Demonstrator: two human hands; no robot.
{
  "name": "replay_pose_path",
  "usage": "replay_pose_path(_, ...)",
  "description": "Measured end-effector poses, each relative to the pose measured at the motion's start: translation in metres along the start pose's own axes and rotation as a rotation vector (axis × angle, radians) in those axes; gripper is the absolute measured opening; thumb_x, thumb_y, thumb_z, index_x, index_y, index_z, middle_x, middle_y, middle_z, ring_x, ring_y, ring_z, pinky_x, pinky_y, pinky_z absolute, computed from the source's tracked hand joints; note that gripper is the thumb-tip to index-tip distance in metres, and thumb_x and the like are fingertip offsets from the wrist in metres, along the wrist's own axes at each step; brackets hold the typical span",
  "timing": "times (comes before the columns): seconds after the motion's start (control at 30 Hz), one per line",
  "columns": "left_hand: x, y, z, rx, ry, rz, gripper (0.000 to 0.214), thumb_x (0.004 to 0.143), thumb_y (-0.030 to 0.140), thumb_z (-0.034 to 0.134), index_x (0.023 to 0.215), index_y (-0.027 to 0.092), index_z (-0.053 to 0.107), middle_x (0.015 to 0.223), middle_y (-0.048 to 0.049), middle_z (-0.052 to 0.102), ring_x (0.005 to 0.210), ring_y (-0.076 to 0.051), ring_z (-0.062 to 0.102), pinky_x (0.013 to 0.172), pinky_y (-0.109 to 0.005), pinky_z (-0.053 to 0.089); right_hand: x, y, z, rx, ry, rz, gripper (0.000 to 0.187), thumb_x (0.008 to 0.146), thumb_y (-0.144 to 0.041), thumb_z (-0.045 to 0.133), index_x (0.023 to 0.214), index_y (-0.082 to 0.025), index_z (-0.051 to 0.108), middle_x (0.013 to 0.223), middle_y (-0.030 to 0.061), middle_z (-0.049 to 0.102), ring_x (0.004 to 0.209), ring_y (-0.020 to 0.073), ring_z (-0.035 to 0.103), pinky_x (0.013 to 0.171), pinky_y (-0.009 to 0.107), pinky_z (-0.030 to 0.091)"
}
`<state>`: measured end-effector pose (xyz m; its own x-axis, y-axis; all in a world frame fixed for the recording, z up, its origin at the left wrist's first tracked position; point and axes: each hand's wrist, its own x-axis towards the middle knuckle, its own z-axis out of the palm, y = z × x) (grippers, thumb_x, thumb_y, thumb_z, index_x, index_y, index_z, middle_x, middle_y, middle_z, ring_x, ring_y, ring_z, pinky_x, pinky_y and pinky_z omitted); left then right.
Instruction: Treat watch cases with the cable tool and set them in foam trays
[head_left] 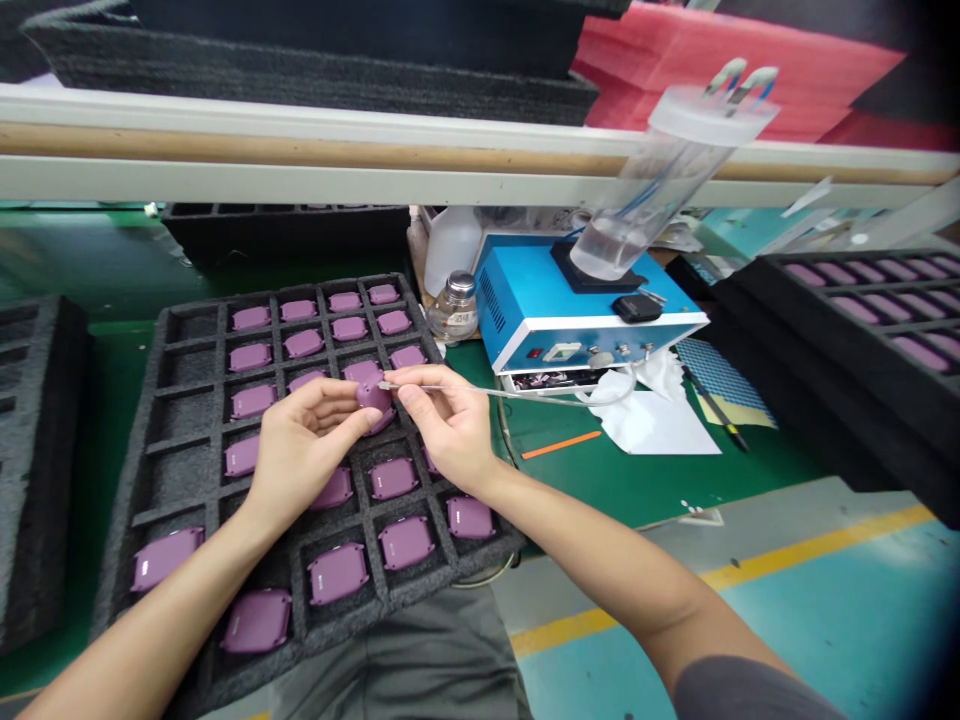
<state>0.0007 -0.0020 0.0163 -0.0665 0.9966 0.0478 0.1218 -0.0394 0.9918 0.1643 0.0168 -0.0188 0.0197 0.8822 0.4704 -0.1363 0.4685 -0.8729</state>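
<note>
My left hand (311,440) pinches a small purple watch case (369,393) between thumb and fingers, raised over the foam tray. In my right hand (454,428), thumb and forefinger are closed on a thin clear tube (525,394), its narrow tip at the edge of the held case. Whether the tip touches the case I cannot tell. Under both hands lies a dark grey foam tray (180,422) divided into compartments. Many of them hold similar purple cases, such as the case (337,573) near the front; several in the left column have none.
The tube runs toward a blue machine (592,325) with a clear liquid cylinder (637,190) on top. Beside it stands a glass bottle (455,308). An orange strip (561,445) and white paper (667,425) lie rightward. More foam trays (810,370) are stacked right; a shelf (300,180) crosses above.
</note>
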Motion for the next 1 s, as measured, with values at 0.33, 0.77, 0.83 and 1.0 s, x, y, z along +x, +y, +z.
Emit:
replay_pose_path(0.33, 0.0002, 0.0004, 0.0, 0.012, 0.006, -0.012, 0.041, 0.063, 0.038, 0.093, 0.09, 0.015, 0.072, 0.085, -0.0062, 0.079, 0.081, -0.022, 0.077, 0.081, -0.035, 0.065, 0.0007, -0.0004, 0.0005, -0.024, 0.007, 0.003, 0.018, 0.094, -0.041, 0.067, 0.094, -0.024, 0.073, 0.098, 0.0037, 0.079, 0.095, 0.017, 0.075, 0.089, 0.032, 0.063)
replay_pose_path(0.77, 0.0006, -0.0009, 0.0001, 0.009, 0.002, 0.008, 0.038, 0.064, 0.034, 0.093, 0.09, 0.016, 0.073, 0.085, -0.0056, 0.08, 0.08, -0.02, 0.077, 0.08, -0.032, 0.065, 0.0004, -0.0003, 0.0005, -0.011, 0.004, 0.014, 0.019, 0.094, -0.042, 0.067, 0.094, -0.024, 0.073, 0.099, 0.004, 0.079, 0.095, 0.0172, 0.075, 0.088, 0.033, 0.063)
replay_pose_path(0.83, 0.0006, -0.0007, 0.0, 0.012, 0.002, 0.009, 0.039, 0.064, 0.034, 0.093, 0.09, 0.015, 0.073, 0.085, -0.0058, 0.08, 0.08, -0.02, 0.077, 0.08, -0.032, 0.065, 0.0004, -0.0003, 0.0003, -0.015, 0.002, 0.011, 0.019, 0.094, -0.042, 0.067, 0.094, -0.024, 0.072, 0.099, 0.004, 0.079, 0.095, 0.0171, 0.075, 0.089, 0.032, 0.063)
replay_pose_path(1.0, 0.0005, -0.0011, -0.0008, 0.013, 0.003, 0.009, 0.038, 0.064, 0.035, 0.093, 0.09, 0.016, 0.073, 0.085, -0.0059, 0.08, 0.08, -0.021, 0.077, 0.081, -0.033, 0.065, 0.0, 0.0004, 0.0001, -0.003, 0.0, 0.003, 0.016, 0.094, -0.038, 0.067, 0.095, -0.023, 0.072, 0.099, 0.0036, 0.079, 0.094, 0.016, 0.075, 0.088, 0.031, 0.063)
